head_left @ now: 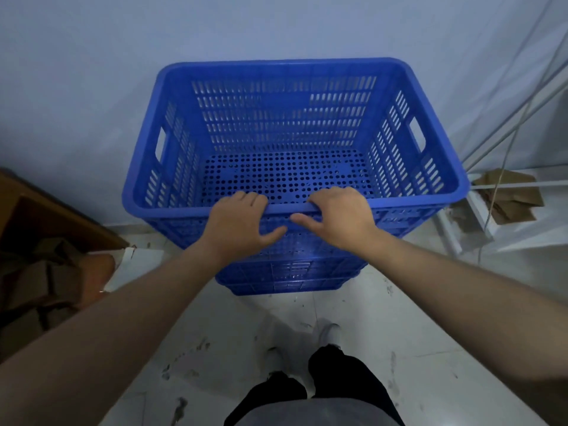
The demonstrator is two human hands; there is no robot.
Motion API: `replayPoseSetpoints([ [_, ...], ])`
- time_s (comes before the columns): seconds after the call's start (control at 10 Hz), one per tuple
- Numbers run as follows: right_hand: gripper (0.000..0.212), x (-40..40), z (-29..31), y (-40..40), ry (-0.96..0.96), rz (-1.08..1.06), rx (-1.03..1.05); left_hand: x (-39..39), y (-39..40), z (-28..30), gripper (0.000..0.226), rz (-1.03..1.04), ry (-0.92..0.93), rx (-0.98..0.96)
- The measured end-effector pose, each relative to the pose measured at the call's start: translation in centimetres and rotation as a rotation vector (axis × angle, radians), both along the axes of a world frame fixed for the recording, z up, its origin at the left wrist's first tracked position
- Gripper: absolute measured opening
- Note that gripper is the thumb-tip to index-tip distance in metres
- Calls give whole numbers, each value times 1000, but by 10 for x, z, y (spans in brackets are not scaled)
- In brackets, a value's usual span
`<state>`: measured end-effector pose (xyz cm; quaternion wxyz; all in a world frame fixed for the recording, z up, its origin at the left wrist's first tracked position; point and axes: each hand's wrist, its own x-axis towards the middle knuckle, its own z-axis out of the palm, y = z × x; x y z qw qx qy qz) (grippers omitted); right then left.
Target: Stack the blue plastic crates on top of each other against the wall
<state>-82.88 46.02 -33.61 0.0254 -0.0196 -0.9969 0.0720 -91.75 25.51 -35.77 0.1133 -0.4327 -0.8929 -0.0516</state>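
A large blue plastic crate point(285, 118) with slotted walls and a perforated floor sits on top of a stack of further blue crates point(285, 278), whose lower rims show beneath it. The stack stands against the pale wall. My left hand point(239, 219) grips the near rim of the top crate, fingers hooked over the edge and thumb below. My right hand point(338, 216) holds the same rim just to the right, fingers over the edge, thumb pointing left under it. The top crate is empty inside.
A brown cardboard box point(46, 256) with scraps stands on the floor at the left. White metal shelf rails point(507, 186) with cardboard pieces and a cable are at the right. My feet stand on the scuffed white tile floor point(246, 333) in front of the stack.
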Motion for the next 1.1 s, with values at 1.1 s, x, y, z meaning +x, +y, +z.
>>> replayPoseSetpoints([
  [1.1, 60, 34, 14, -4, -149, -111, -79, 63, -9, 2, 116, 262, -224, -203],
])
